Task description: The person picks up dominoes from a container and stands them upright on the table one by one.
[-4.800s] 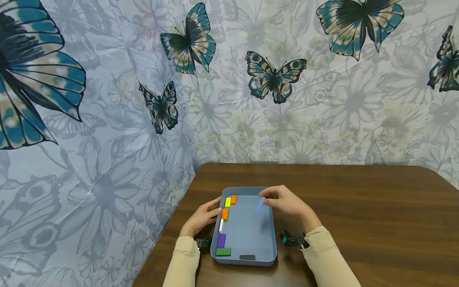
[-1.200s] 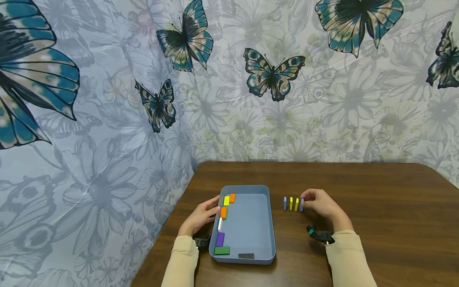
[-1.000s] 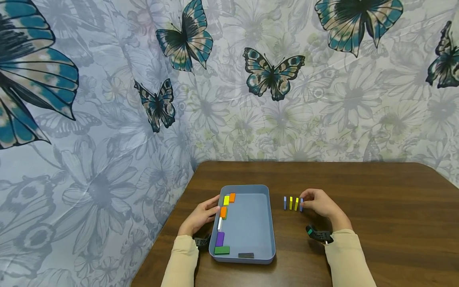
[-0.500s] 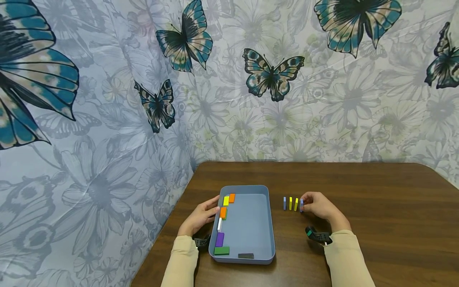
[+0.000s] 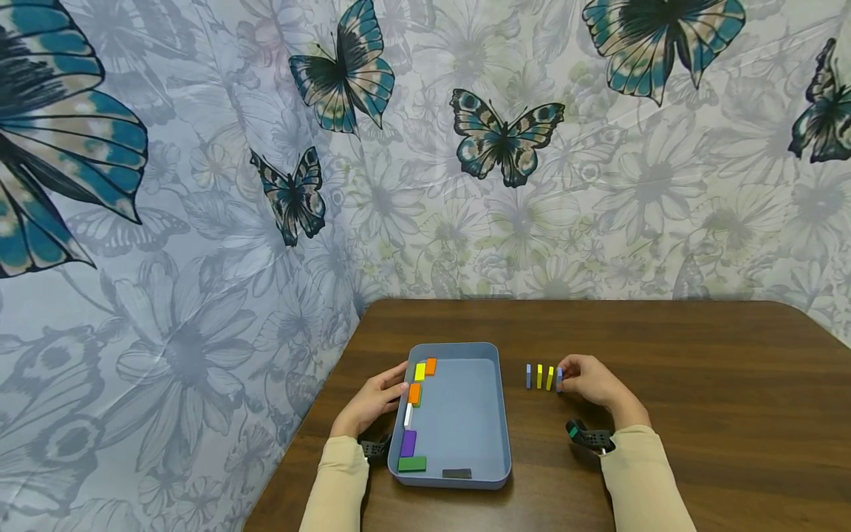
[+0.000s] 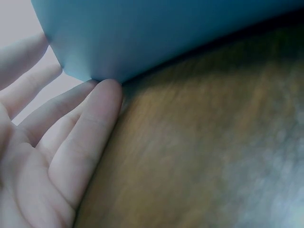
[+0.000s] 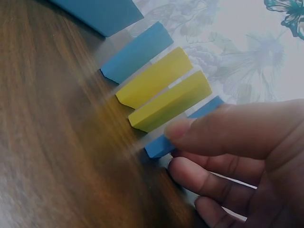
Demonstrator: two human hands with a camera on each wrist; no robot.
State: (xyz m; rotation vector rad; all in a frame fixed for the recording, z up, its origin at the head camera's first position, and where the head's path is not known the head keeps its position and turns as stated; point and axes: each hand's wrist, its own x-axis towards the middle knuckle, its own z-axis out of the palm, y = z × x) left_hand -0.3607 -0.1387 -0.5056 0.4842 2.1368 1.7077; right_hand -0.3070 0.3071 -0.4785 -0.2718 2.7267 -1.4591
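A blue-grey tray lies on the table, with small coloured blocks along its left side. My left hand rests against the tray's left wall, its fingers fairly straight along the outside, as the left wrist view also shows. Right of the tray, a short row of thin blocks stands upright: a blue block, then two yellow blocks. At the row's right end, thumb and fingers of my right hand pinch another blue block, upright beside the nearer yellow one. Part of it is hidden behind the thumb.
Inside the tray lie orange, yellow, white, purple, green and dark grey blocks. The brown wooden table reaches back to a butterfly-patterned wall covering.
Several seconds ago my right hand was over the tray's far right corner with a blue block; now it is right of the tray at the row's end. Since about one second ago, little has moved.
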